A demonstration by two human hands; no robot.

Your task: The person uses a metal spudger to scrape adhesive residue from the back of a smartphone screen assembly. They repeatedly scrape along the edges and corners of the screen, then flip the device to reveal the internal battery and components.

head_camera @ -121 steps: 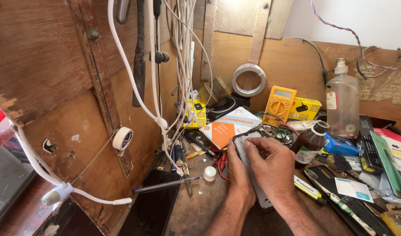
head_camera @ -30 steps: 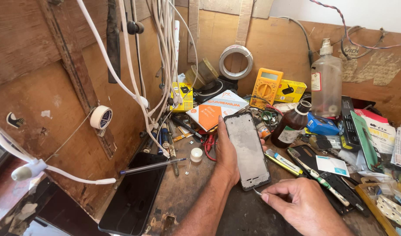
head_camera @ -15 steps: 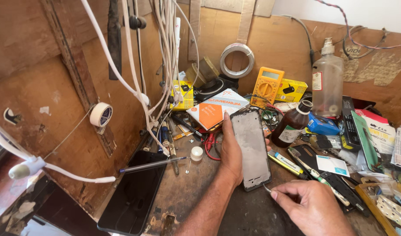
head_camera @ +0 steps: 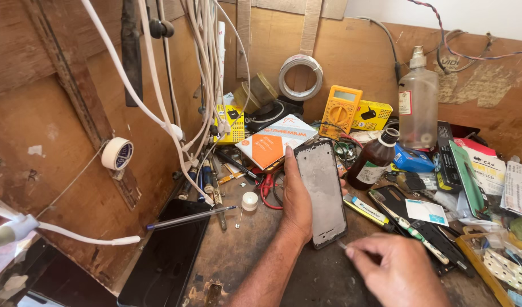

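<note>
The cluttered bench (head_camera: 238, 250) crowded the left hand (head_camera: 298, 207), which gripped a bare phone frame (head_camera: 323, 193) upright above it. The right hand (head_camera: 394, 270) pinched a thin tool (head_camera: 342, 245) at the frame's lower corner. A slip could have bent that frame or knocked the brown bottle (head_camera: 373, 159) just beside it.

Two hands show over the desk (head_camera: 244, 250): the left hand (head_camera: 298, 207) and the right hand (head_camera: 394, 270). There is one phone frame (head_camera: 323, 190), and one dark phone (head_camera: 167, 256) lies flat at the desk's left edge. Two bottles stand at the back: one clear bottle (head_camera: 418, 105) and one brown bottle (head_camera: 373, 159). One yellow multimeter (head_camera: 342, 111) leans against the wall. There are two rolls of tape, a white roll (head_camera: 117, 153) and a grey roll (head_camera: 299, 77). One pen (head_camera: 193, 218) and one small white cap (head_camera: 249, 200) lie near the dark phone. One orange-and-white box (head_camera: 272, 142) lies behind the frame. The loose small tools and papers at the right are too jumbled to count.
</note>
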